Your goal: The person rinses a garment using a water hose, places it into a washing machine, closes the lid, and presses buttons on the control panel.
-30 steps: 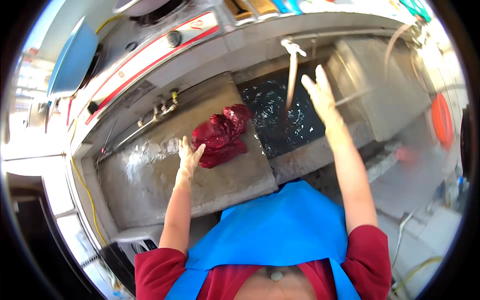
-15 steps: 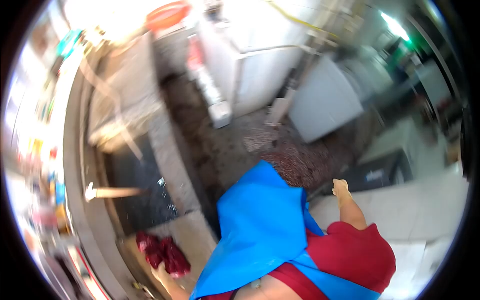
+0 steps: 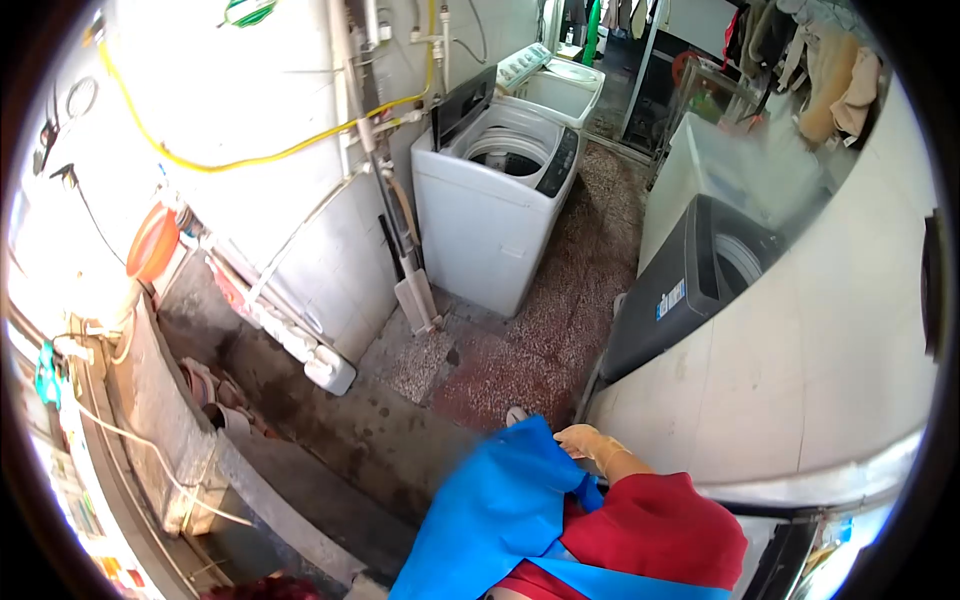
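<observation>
My right hand (image 3: pixel 590 446) wears a pale yellow glove and hangs beside the blue apron (image 3: pixel 490 510). Its fingers are loosely stretched with nothing visible in them. My left hand lies out of view. At the bottom edge, a sliver of a dark red bundle (image 3: pixel 262 590) shows at the stone trough (image 3: pixel 290 520). Ahead stands a white top-loading washing machine (image 3: pixel 485 240) with its lid raised and the drum bare to view. A dark grey washing machine (image 3: pixel 665 300) is to the right, nearer to my right hand.
A twin-tub washer (image 3: pixel 565 90) stands farther back. Pipes and a yellow hose (image 3: pixel 270 153) run along the left wall, near an orange basin (image 3: pixel 153 243). A white jug (image 3: pixel 330 371) sits on the wet floor (image 3: pixel 400 440). Clothes (image 3: pixel 835 85) hang at upper right.
My view has swung up and right, bringing the washing machines into full sight. The left hand, earlier gripping the dark red bundle on the trough ledge, has left the frame.
</observation>
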Tool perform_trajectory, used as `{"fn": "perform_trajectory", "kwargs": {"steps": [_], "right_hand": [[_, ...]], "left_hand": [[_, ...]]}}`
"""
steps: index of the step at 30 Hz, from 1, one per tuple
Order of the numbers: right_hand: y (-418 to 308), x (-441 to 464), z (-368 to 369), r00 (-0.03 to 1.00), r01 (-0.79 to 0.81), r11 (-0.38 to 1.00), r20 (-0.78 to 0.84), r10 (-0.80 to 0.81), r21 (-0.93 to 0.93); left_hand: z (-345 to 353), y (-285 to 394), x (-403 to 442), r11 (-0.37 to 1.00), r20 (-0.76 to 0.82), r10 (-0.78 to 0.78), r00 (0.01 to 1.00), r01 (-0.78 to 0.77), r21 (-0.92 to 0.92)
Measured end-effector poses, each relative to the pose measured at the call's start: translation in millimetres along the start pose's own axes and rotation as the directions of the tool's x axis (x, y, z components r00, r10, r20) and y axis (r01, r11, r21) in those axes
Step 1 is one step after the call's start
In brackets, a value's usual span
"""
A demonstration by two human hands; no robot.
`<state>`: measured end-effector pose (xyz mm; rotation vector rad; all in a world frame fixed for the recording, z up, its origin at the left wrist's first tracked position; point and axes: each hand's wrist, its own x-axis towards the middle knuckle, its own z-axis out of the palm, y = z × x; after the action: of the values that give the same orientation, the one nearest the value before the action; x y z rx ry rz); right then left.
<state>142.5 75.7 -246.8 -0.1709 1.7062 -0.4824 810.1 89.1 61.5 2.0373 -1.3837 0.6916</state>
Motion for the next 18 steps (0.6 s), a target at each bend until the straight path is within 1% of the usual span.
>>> {"fn": "perform_trajectory", "kwargs": {"steps": [1,2,3,4,5,6,7,8,9,10,11,12,13,14,15,16,18], "right_hand": [[-9,6,-15,0.997,0.022,0.999,-0.071,-0.019,0.033],[-17,20,-33,0.998,0.027,0.999,-0.055,-0.025,0.039],[-22,31,-56,0.994,0.084,0.989,-0.077,-0.075,0.118],[-21,38,-76,0.989,0.128,0.973,-0.097,-0.111,0.190],[-17,43,-94,0.983,0.166,0.952,-0.118,-0.139,0.257],[-14,48,-113,0.988,0.147,0.957,-0.090,-0.128,0.248],[-14,49,-128,0.962,0.223,0.940,-0.215,-0.169,0.258],[-18,51,-141,0.915,0.307,0.915,-0.344,-0.209,0.260],[-22,50,-153,0.918,0.305,0.916,-0.335,-0.210,0.262],[-24,44,-164,0.928,0.321,0.883,-0.301,-0.221,0.342],[-24,37,-171,0.934,0.332,0.844,-0.270,-0.232,0.421],[-22,35,-176,0.936,0.329,0.843,-0.268,-0.230,0.425],[-15,34,-180,0.921,0.358,0.836,-0.305,-0.242,0.417],[-7,34,-183,0.906,0.384,0.829,-0.341,-0.252,0.407],[-2,32,-185,0.908,0.378,0.829,-0.339,-0.245,0.413],[3,28,-188,0.921,0.346,0.832,-0.328,-0.212,0.433],[13,18,-189,0.935,0.302,0.833,-0.316,-0.164,0.463]], "left_hand": [[0,21,16,0.988,-0.008,0.119,0.993,-0.118,0.097],[5,46,33,0.973,0.007,0.188,0.982,-0.188,0.132],[9,97,51,0.966,-0.018,0.027,0.999,-0.031,-0.258],[12,148,70,0.782,-0.042,-0.135,0.990,0.080,-0.619],[21,174,81,0.656,0.070,-0.196,0.978,0.184,-0.732],[30,197,94,0.503,0.186,-0.241,0.953,0.286,-0.816],[37,232,111,0.608,0.080,-0.185,0.979,0.178,-0.774],[47,269,131,0.692,-0.021,-0.116,0.993,0.066,-0.719],[62,301,153,0.639,0.007,-0.165,0.986,0.112,-0.761],[76,335,175,0.579,0.043,-0.210,0.977,0.159,-0.800],[88,369,191,0.566,0.008,-0.103,0.995,0.065,-0.822],[97,407,210,0.541,-0.030,0.005,1.000,-0.028,-0.840],[101,471,223,0.362,0.113,-0.164,0.980,0.167,-0.917],[110,518,234,0.210,0.129,-0.072,0.989,0.142,-0.967],[130,554,250,0.062,0.201,-0.033,0.979,0.203,-0.977],[149,596,261,-0.045,0.130,0.051,0.990,0.133,-0.990],[180,677,280,-0.099,0.142,0.166,0.976,0.159,-0.982]]}}
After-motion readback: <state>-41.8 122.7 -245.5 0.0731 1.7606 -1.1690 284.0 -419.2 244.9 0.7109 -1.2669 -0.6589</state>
